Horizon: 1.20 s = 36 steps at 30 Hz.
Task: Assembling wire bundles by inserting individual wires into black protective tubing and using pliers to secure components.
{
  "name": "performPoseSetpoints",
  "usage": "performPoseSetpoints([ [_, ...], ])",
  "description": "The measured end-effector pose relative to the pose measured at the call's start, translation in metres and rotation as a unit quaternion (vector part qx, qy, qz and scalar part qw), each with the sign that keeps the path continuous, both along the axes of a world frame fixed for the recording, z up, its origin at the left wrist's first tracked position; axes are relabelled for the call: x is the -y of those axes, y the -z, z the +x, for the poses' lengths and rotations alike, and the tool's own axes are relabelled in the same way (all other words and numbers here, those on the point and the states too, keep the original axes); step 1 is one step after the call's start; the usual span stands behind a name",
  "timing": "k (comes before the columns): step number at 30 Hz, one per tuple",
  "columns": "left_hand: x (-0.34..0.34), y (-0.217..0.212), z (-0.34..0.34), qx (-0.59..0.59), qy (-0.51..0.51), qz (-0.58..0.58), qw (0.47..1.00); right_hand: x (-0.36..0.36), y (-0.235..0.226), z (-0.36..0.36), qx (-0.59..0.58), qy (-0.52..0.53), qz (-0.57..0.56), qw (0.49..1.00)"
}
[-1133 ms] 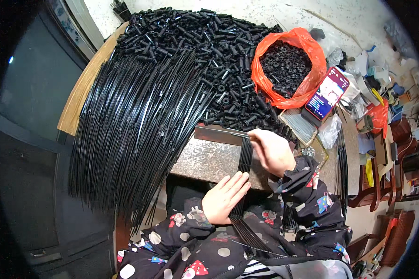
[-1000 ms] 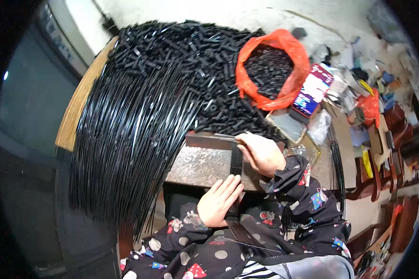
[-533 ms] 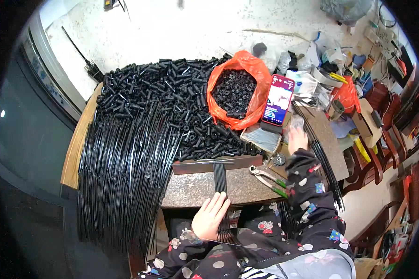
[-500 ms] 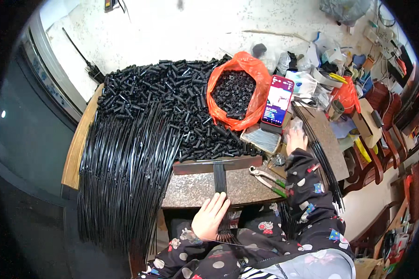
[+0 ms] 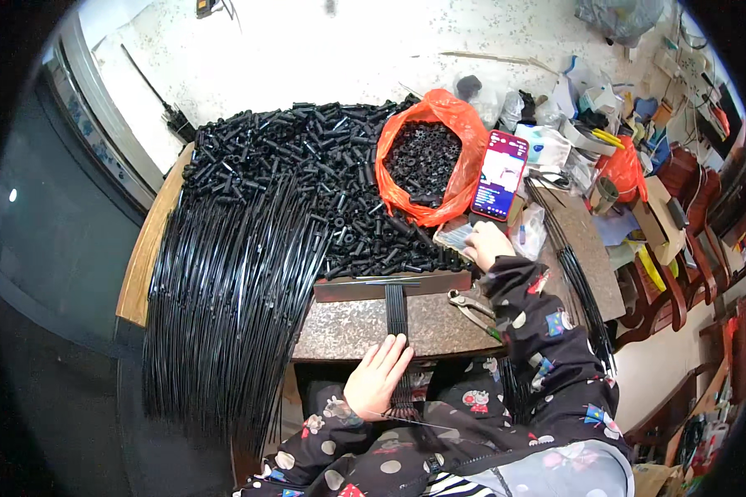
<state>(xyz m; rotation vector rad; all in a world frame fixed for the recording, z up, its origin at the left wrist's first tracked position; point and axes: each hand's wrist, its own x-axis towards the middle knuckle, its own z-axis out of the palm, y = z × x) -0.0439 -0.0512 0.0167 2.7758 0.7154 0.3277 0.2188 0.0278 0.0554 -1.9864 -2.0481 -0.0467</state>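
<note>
Tabletop [image 5: 331, 331] is bearing one aligned rod row [image 5: 397, 308] under the unclenched left hand [image 5: 377, 379], loose rods [image 5: 224, 306] lying leftward. Right hand [image 5: 488, 246] is hovering by a tray [image 5: 452, 238]; grasp unclear.

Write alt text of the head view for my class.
A person's left hand lies flat on a row of thin black rods; the right hand is at a shallow box by a phone. Beyond lie heaped black tubes and an orange bag of small black parts, with more long rods at left.
</note>
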Motion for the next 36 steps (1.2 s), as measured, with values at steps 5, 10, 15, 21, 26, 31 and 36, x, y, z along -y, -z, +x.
performPoseSetpoints([
  [5, 0.003, -0.001, -0.002, -0.017, 0.001, -0.036, 0.999, -0.004, 0.003, 0.001, 0.023, -0.013, 0.057, 0.998],
  [10, 0.003, -0.003, -0.003, -0.001, 0.004, -0.036, 0.999, 0.006, -0.014, -0.017, -0.001, -0.052, 0.153, 0.987],
  [15, 0.004, 0.000, -0.004, 0.002, 0.007, -0.041, 0.999, 0.011, 0.005, -0.058, -0.115, -0.218, 0.035, 0.968],
  [21, 0.007, -0.002, -0.001, 0.008, -0.004, -0.057, 0.998, 0.017, 0.002, -0.052, -0.109, -0.179, 0.003, 0.978],
  [26, 0.003, -0.002, -0.001, -0.001, -0.003, -0.049, 0.999, 0.014, 0.006, -0.046, -0.102, -0.094, 0.137, 0.981],
  [31, -0.001, -0.002, 0.004, 0.009, 0.016, -0.046, 0.999, 0.007, -0.010, -0.005, -0.005, -0.002, 0.051, 0.999],
  [36, -0.006, 0.001, 0.003, 0.039, 0.014, -0.051, 0.998, 0.039, -0.028, -0.033, -0.238, -0.149, 0.082, 0.956],
])
